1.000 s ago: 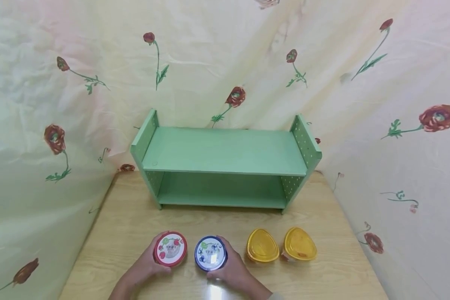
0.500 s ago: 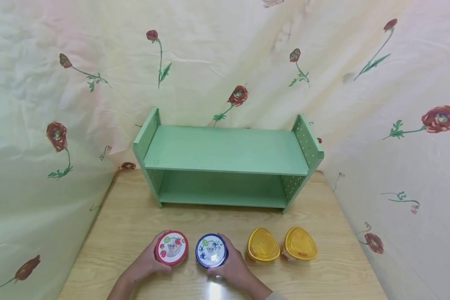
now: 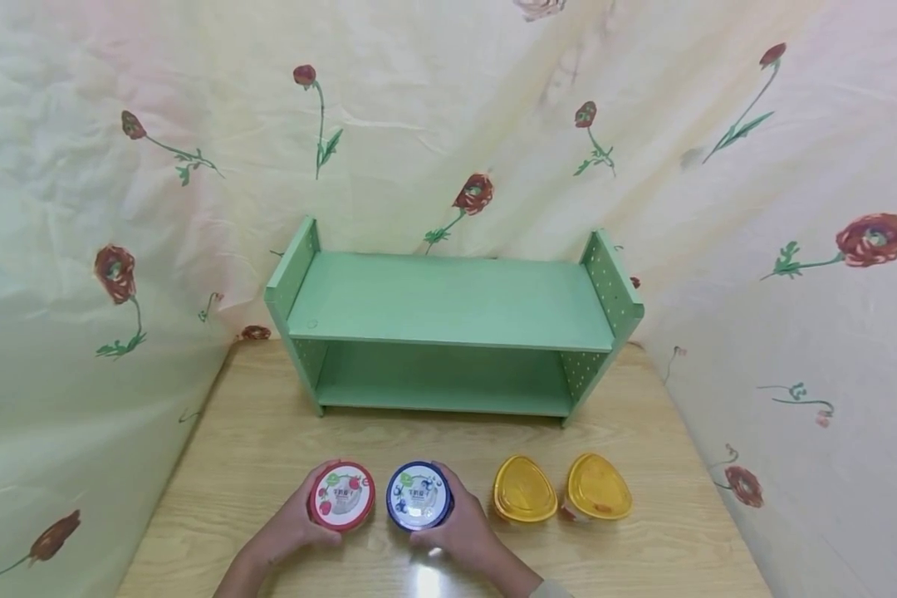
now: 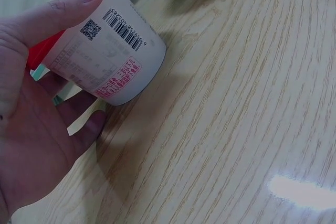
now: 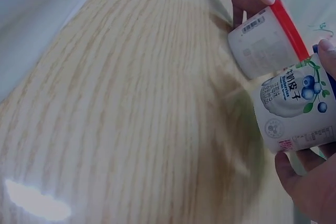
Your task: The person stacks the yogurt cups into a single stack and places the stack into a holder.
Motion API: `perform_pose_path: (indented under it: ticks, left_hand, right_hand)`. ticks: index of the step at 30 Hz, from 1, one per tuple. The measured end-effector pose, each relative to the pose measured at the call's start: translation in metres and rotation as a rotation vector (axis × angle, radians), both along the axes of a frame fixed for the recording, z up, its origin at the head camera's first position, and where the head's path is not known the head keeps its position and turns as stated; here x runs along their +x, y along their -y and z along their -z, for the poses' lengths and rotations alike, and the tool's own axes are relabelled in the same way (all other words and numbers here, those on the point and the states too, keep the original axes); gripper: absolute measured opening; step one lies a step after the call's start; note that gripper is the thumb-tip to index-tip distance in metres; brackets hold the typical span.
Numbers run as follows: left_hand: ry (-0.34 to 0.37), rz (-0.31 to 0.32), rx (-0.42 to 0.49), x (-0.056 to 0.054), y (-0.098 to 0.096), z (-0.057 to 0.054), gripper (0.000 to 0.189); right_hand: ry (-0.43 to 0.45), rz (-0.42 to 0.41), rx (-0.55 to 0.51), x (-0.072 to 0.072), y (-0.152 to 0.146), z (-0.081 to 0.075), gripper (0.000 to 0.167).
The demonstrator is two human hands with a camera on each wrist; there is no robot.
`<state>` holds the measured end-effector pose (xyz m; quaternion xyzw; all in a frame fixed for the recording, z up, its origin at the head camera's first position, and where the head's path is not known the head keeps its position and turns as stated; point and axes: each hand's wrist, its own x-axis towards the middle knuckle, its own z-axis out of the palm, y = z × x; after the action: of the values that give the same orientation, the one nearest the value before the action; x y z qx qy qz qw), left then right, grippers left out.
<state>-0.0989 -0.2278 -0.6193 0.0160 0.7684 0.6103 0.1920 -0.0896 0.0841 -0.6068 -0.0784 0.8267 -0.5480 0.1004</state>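
My left hand (image 3: 297, 521) grips a white tub with a red lid (image 3: 341, 496), thumb on the near side and fingers round the far side. In the left wrist view the tub's white wall (image 4: 118, 45) shows a barcode and pink print. Just to its right, my right hand (image 3: 465, 529) holds a matching tub with a blue lid (image 3: 419, 496). Blueberries are printed on the blue-lidded tub's wall (image 5: 296, 106) in the right wrist view. Both tubs are upright in the head view, with a small gap between them; whether they touch the table I cannot tell.
Two tubs with yellow rounded-triangle lids stand to the right, a nearer yellow-lidded tub (image 3: 525, 490) and a farther one (image 3: 599, 487). A green two-tier shelf (image 3: 448, 299) stands behind on the wooden table (image 3: 254, 432). Flowered cloth (image 3: 389, 133) hangs round the back and sides.
The blue-lidded tub has tilted or shifted very slightly in my right hand. My left hand and the red-lidded tub stay almost the same; the head view has moved a little.
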Motion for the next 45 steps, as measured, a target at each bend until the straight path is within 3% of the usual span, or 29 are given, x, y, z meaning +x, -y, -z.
perform_pose_path:
  ticks: [24, 33, 45]
  left_hand:
    - [0.03, -0.018, -0.005, 0.0, 0.0, -0.003, 0.121]
    - [0.039, -0.029, 0.017, 0.001, -0.001, -0.002, 0.121]
    - [0.047, -0.023, 0.045, 0.0, -0.001, -0.004, 0.122]
  right_hand:
    - [-0.05, -0.003, -0.062, 0.002, 0.011, -0.043, 0.114]
    - [-0.054, -0.05, -0.127, -0.002, 0.025, -0.058, 0.111]
    - [-0.021, -0.057, -0.16, -0.008, 0.049, -0.066, 0.111]
